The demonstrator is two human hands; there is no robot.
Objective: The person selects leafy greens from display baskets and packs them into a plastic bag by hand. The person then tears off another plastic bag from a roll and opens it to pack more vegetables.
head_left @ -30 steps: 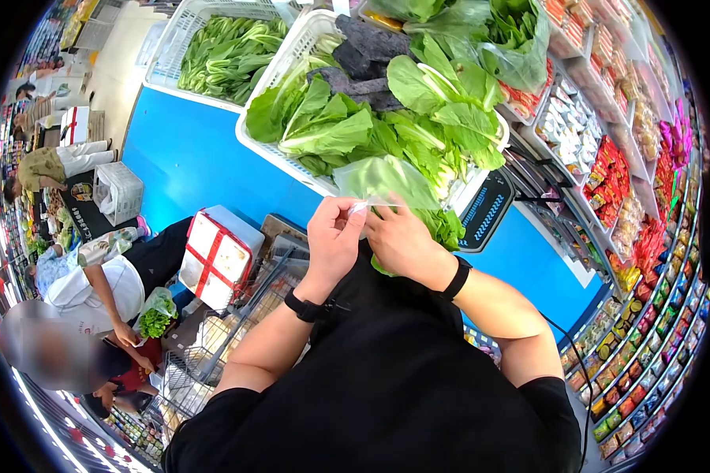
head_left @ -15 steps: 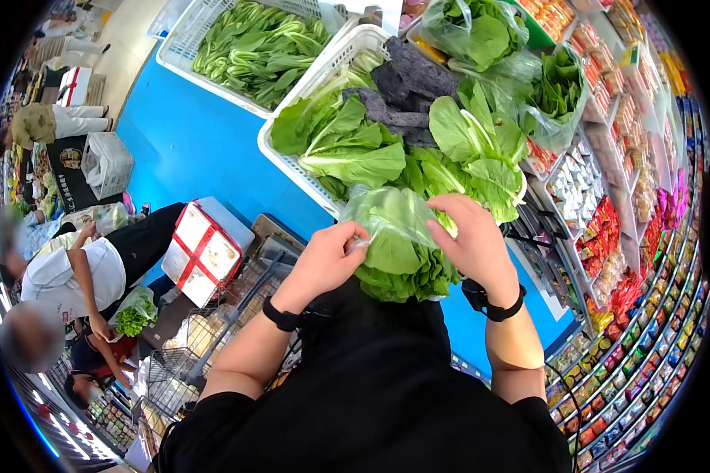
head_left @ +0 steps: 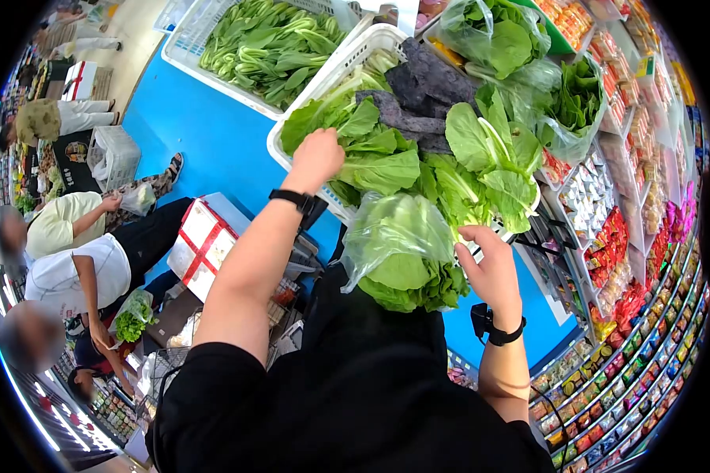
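Firstly, at far left, bystanders (head_left: 79, 272) stood beyond a white box with red tape (head_left: 203, 243), well apart from the work. Next came the left hand (head_left: 319, 160), extended over loose leaves (head_left: 383, 169) at the left side of a white crate (head_left: 380, 33); its fingers were curled downward, their tips hidden, so whether they gripped a leaf could not be determined. Right of that hand and nearer the body, the bagged lettuce (head_left: 406, 272) sat at the crate's front edge, long axis running roughly from crate toward wearer, plastic around its crate-side end. Its support underneath was not visible. Beyond it, a dark cloth (head_left: 434, 83) covered part of the leaves. The right hand (head_left: 489, 264) was the nearer one, just right of the lettuce with nothing between, thumb and fingers spread apart; contact was uncertain. Filled bags (head_left: 572, 98) and shelved packets (head_left: 607, 209) bounded the right.
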